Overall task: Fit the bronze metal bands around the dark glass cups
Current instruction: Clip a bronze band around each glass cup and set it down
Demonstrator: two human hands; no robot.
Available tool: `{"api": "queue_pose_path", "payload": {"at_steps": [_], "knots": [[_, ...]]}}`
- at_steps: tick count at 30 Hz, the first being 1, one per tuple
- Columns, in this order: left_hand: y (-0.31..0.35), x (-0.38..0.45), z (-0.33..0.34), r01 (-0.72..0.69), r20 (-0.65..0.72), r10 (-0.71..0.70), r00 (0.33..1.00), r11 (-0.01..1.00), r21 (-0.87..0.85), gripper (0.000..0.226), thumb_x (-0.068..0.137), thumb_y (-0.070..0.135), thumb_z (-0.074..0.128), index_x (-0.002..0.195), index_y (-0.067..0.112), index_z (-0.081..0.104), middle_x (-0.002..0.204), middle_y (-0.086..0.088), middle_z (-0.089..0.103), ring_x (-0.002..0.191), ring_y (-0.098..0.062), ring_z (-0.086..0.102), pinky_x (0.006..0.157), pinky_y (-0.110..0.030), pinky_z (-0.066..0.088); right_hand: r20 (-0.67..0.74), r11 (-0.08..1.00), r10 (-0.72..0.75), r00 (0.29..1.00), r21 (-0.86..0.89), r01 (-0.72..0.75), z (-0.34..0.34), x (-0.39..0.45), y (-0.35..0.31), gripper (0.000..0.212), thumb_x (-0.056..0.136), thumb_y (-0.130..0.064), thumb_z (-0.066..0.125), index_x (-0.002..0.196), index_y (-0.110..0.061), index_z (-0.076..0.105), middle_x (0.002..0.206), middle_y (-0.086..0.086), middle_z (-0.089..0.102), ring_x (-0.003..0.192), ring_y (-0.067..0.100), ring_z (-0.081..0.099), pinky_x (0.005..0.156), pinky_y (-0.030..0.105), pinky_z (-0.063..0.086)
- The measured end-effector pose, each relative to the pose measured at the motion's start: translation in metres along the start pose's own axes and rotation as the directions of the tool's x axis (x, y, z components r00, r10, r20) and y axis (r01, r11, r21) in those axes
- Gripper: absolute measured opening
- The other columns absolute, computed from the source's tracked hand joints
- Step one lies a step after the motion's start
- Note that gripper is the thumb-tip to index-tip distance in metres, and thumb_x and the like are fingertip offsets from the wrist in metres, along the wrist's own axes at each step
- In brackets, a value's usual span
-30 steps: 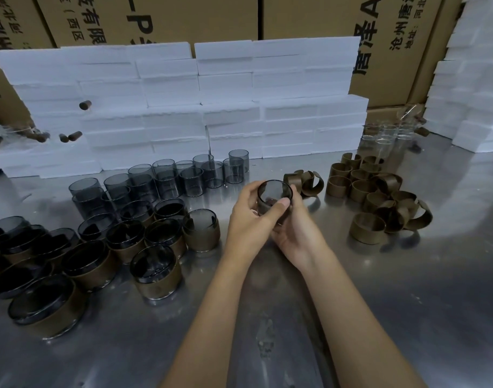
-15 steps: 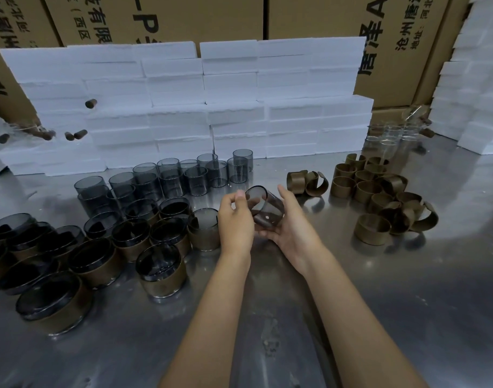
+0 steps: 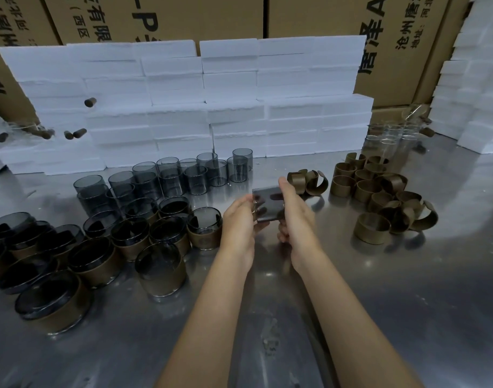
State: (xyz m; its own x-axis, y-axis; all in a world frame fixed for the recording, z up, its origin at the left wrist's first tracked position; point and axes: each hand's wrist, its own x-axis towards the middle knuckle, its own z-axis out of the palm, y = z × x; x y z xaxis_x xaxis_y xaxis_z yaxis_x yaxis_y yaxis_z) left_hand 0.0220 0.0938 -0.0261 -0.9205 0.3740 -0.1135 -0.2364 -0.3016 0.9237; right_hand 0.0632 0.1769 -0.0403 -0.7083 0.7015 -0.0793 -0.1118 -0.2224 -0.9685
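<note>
Dark glass cup (image 3: 268,202) at frame centre, tilted, above the worktop (image 3: 407,289). Left hand (image 3: 239,222) grips its left side with curled fingers; right hand (image 3: 297,217) cups its right side. Loose bronze bands (image 3: 379,197) centre right.

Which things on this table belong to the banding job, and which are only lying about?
Job: held dark cup, left hand, right hand, loose bronze bands, bare dark cups, banded cups.
Lying about: white foam blocks, cardboard boxes, clear glasses.
</note>
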Motion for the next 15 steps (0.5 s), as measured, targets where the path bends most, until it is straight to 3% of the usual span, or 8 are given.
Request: {"api": "queue_pose_path", "payload": {"at_steps": [2,4,6,9,11,13,15], "knots": [[0.001,-0.002,0.003,0.014,0.048,-0.012,0.999,0.999,-0.048,0.027,0.107,0.025,0.047,0.100,0.010,0.069,0.083,0.001,0.074,0.085,-0.017,0.068,0.079,-0.034,0.056,-0.061,0.997,-0.076,0.995,-0.037,0.074,0.000,0.002,0.003,0.048,0.082,-0.072,0.066,0.088,-0.025,0.070,0.049,-0.020,0.054,0.044,-0.002,0.050,0.051,0.018,0.035],[0.002,-0.006,0.006,0.040,0.087,-0.033,0.996,0.996,-0.082,0.043,0.107,0.038,0.046,0.117,0.003,0.069,0.105,-0.009,0.074,0.098,-0.024,0.070,0.082,-0.036,0.057,-0.088,0.986,-0.155,0.984,-0.080,0.148,0.001,0.001,0.003,0.056,0.073,-0.079,0.066,0.091,-0.027,0.070,0.057,-0.022,0.062,0.054,-0.005,0.059,0.059,0.018,0.041],[0.000,-0.006,0.008,0.041,0.109,-0.032,0.994,0.996,-0.085,0.048,0.108,0.038,0.045,0.124,-0.002,0.066,0.124,-0.020,0.069,0.108,-0.030,0.069,0.079,-0.031,0.057,-0.099,0.967,-0.232,0.968,-0.130,0.219,0.002,0.001,0.004,0.057,0.068,-0.080,0.067,0.090,-0.028,0.069,0.071,-0.021,0.070,0.069,-0.005,0.066,0.068,0.020,0.049],[-0.001,-0.005,0.007,0.084,0.126,-0.066,0.990,0.985,-0.149,0.040,0.109,0.030,0.042,0.122,0.001,0.065,0.119,-0.021,0.067,0.096,-0.024,0.069,0.070,-0.027,0.057,-0.097,0.933,-0.327,0.940,-0.195,0.304,0.001,0.004,0.007,0.042,0.080,-0.065,0.074,0.083,-0.024,0.064,0.068,-0.012,0.067,0.063,0.000,0.060,0.068,0.021,0.049],[-0.002,-0.004,0.004,0.133,0.116,-0.113,0.987,0.973,-0.188,0.046,0.110,0.032,0.041,0.135,-0.002,0.057,0.121,-0.021,0.065,0.094,-0.024,0.067,0.074,-0.031,0.056,-0.076,0.901,-0.375,0.924,-0.264,0.344,0.001,0.007,0.008,0.035,0.089,-0.051,0.073,0.079,-0.021,0.058,0.055,-0.017,0.058,0.053,-0.001,0.051,0.060,0.019,0.043],[-0.005,-0.001,0.001,0.147,0.095,-0.130,0.987,0.967,-0.207,0.054,0.108,0.038,0.043,0.145,0.000,0.049,0.120,-0.021,0.065,0.096,-0.027,0.066,0.076,-0.034,0.054,-0.040,0.870,-0.394,0.918,-0.339,0.358,0.002,0.007,0.010,0.032,0.096,-0.043,0.068,0.083,-0.016,0.057,0.058,-0.013,0.064,0.061,0.004,0.060,0.067,0.028,0.049],[-0.006,0.002,-0.003,0.150,0.105,-0.130,0.986,0.965,-0.216,0.062,0.104,0.044,0.049,0.146,-0.002,0.049,0.117,-0.020,0.064,0.101,-0.028,0.065,0.080,-0.036,0.055,-0.012,0.845,-0.406,0.914,-0.385,0.370,0.004,0.007,0.013,0.031,0.102,-0.036,0.060,0.087,-0.009,0.059,0.074,0.003,0.072,0.078,0.023,0.069,0.079,0.041,0.054]]}}
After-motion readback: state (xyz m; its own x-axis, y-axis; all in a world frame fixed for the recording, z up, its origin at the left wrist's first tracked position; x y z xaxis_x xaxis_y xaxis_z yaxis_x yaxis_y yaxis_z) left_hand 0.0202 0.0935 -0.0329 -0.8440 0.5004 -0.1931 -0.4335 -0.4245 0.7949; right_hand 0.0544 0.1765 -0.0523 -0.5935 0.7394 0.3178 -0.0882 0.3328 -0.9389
